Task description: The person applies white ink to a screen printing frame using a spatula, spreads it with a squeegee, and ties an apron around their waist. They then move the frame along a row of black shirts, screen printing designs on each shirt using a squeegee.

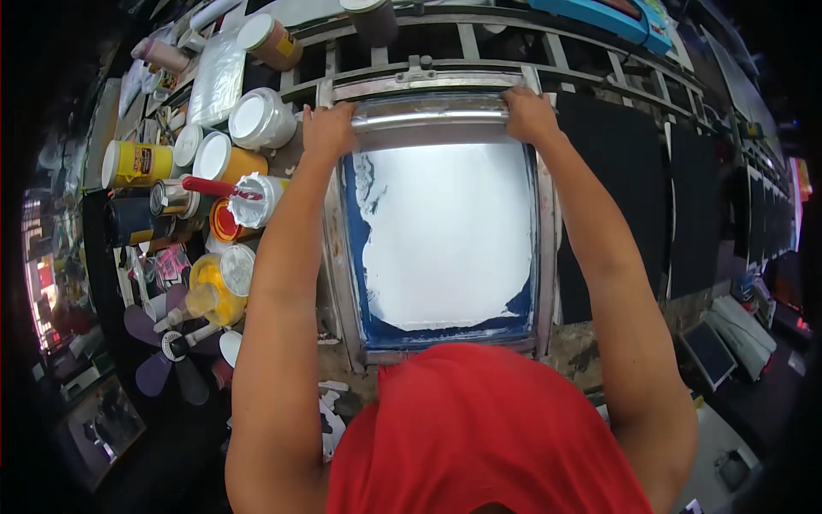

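Note:
My left hand and my right hand grip the two ends of a metal squeegee near the top of a screen frame. Both hands have their fingers curled over it. Below the squeegee, the screen is covered with white ink, with blue showing around its left, lower and lower right edges. My forearms run down either side of the frame, and red cloth fills the lower middle of the view.
Several tubs, cans and a yellow jug crowd the left, with a small fan below. Black panels lie to the right. Metal rails and a blue object are at the back.

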Motion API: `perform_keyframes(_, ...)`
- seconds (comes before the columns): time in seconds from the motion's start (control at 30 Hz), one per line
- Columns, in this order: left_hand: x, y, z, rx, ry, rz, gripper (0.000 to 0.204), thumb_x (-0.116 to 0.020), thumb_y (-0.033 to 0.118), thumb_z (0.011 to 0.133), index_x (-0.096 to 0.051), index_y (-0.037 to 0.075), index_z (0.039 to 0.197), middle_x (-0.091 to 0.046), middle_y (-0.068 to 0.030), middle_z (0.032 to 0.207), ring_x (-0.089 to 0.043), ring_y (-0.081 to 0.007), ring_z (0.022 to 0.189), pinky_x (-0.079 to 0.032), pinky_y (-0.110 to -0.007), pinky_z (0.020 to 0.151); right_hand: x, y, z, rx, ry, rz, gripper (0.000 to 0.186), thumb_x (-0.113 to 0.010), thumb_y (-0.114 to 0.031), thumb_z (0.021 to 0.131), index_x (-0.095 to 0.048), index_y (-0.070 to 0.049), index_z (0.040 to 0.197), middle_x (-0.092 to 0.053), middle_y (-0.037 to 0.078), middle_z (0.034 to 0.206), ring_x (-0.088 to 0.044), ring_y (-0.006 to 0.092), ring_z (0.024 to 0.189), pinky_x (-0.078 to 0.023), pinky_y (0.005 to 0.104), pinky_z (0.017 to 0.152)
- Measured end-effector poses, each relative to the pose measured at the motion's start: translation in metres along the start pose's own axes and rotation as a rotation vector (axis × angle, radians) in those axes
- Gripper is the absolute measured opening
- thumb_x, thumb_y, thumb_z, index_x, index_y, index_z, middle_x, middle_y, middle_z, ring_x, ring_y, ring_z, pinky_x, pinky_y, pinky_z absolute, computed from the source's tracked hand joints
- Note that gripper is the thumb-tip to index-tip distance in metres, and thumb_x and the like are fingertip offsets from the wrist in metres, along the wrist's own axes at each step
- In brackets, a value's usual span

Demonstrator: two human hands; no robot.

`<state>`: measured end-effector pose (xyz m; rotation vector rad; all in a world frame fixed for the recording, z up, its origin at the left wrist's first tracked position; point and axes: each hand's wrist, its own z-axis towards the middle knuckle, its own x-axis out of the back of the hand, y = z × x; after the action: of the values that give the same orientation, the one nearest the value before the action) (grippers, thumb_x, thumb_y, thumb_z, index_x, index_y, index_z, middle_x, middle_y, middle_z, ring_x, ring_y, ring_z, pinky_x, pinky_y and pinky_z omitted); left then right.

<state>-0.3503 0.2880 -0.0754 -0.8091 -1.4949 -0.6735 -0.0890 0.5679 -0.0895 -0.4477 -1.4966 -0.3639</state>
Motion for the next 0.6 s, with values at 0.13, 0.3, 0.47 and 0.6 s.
perform_keyframes(0.13,-0.001,-0.001,-0.003,-0.004,0.011,-0.012,0.049,-0.066,0.016,0.082,-0.068,0.021,0.131,-0.073,-0.0106,0.122,-0.064,-0.0327,0.121,-0.027,-0.061,0.121,0.009,-0.001,0.001,0.007,-0.045,-0.007,0.038,-0.062,-0.005,0.08,-0.073,-0.012,0.116,-0.072,0.012,0.119,-0.067,0.0293,0.116,-0.042,0.0533,0.101)
perform_keyframes(0.3,0.009,-0.002,0.011,0.013,-0.051,0.03,0.045,-0.066,0.016,0.085,-0.069,0.02,0.13,-0.073,-0.0105,0.122,-0.064,-0.0328,0.122,-0.026,-0.062,0.122,0.025,-0.002,0.021,-0.049,-0.203,-0.045,0.042,-0.061,-0.005,0.082,-0.071,-0.012,0.122,-0.075,0.012,0.113,-0.068,0.0304,0.115,-0.04,0.0578,0.101)
perform_keyframes(0.47,0.014,-0.001,0.015,0.026,-0.065,0.06,0.048,-0.068,0.017,0.084,-0.068,0.02,0.132,-0.073,-0.0105,0.122,-0.063,-0.0328,0.123,-0.025,-0.062,0.122,0.022,-0.002,0.025,-0.055,-0.225,-0.101,0.044,-0.059,-0.006,0.082,-0.07,-0.012,0.125,-0.072,0.011,0.122,-0.064,0.032,0.121,-0.041,0.0587,0.104)
perform_keyframes(0.6,0.02,-0.001,0.017,0.03,-0.118,0.042,0.052,-0.07,0.018,0.082,-0.067,0.02,0.134,-0.072,-0.0121,0.124,-0.063,-0.0326,0.125,-0.025,-0.061,0.123,0.019,0.0,0.026,-0.069,-0.231,-0.074,0.046,-0.06,-0.008,0.082,-0.069,-0.012,0.127,-0.071,0.01,0.123,-0.063,0.032,0.122,-0.041,0.0581,0.105)
